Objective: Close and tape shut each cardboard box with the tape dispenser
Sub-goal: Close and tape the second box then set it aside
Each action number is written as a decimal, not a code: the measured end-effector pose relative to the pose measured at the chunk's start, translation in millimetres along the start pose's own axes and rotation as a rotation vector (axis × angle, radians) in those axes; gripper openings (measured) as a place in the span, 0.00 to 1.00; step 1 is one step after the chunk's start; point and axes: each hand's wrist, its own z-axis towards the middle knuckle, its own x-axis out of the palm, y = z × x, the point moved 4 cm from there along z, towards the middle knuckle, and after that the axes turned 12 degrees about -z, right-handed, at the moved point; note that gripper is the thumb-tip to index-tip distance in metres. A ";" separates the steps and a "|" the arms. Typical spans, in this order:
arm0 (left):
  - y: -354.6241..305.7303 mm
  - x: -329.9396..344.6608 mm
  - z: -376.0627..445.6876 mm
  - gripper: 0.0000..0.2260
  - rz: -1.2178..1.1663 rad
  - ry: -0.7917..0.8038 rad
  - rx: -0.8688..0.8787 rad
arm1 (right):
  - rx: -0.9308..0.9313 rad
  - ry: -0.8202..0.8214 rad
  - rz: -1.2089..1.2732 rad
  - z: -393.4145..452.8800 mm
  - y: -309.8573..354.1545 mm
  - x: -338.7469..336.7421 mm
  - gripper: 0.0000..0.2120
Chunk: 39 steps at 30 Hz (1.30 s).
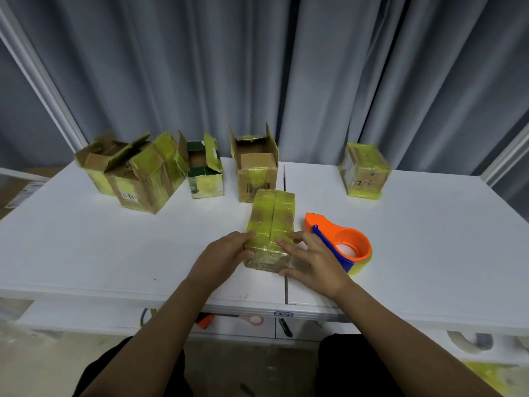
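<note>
Both my hands are on the near box (270, 224), a small cardboard box wrapped in yellow tape that sits on the white table (86, 247) straight in front of me, its two top flaps folded down and meeting along a centre seam that runs away from me. My left hand (226, 257) holds its left near corner, fingers bent round the side wall and the thumb against the front edge. My right hand (310, 260) is on the right near corner, fingers spread and fairly straight, fingertips (282, 242) pressing on the top flap beside the seam, thumb low against the front face; it presses rather than clutches. The tape dispenser (342, 243), orange with a blue handle and a roll of yellow tape, lies on the table just beside the box on its right, touching or nearly touching the back of my right hand; I cannot tell which. Neither hand holds it. Farther back, along the table's far edge, stands a row of other boxes: a cluster of open boxes (134, 173) on the left with flaps up, a small green-printed open box (204, 174), and a taller open box (257, 167) just behind the one I am holding. Well apart on the right stands a closed taped box (365, 173) marked "2-2". Grey curtains (257, 67) hang behind the table.
</note>
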 end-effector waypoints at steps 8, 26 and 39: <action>0.4 1.7 3.6 0.14 -0.143 -0.075 -0.127 | 0.027 -0.155 -0.022 4.8 2.4 6.3 0.21; -17.8 17.0 10.8 0.28 0.249 -0.076 -0.290 | 0.051 0.223 0.091 -1.4 -7.3 -1.0 0.26; 1.8 26.2 -8.8 0.38 -0.129 -0.246 -0.218 | 0.076 0.140 0.163 24.1 -10.4 -1.5 0.18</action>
